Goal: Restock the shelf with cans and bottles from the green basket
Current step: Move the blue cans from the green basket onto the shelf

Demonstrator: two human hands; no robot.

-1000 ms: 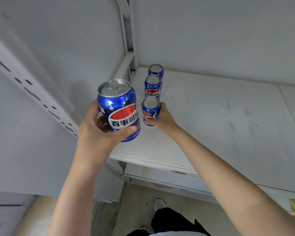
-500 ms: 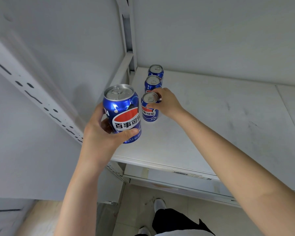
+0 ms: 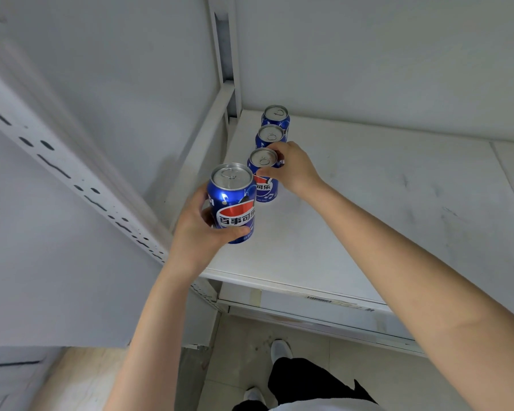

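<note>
Three blue cola cans stand in a row along the left side of the white shelf (image 3: 368, 209): a back can (image 3: 276, 115), a middle can (image 3: 270, 137) and a front can (image 3: 264, 176). My right hand (image 3: 291, 170) grips the front can near its top rim, thumb in front and fingers behind. My left hand (image 3: 202, 229) holds a fourth blue can (image 3: 233, 203) upright in the air, just in front of the row and over the shelf's front-left corner. The green basket is out of view.
A white perforated upright (image 3: 80, 185) runs diagonally at left, and the shelf's corner post (image 3: 223, 54) stands behind the cans. The shelf's front edge (image 3: 309, 295) carries a label strip. My feet and the tiled floor (image 3: 244, 336) show below.
My right hand shifted from the side of the front can to its top rim. My left hand carried its can rightwards and closer to the row.
</note>
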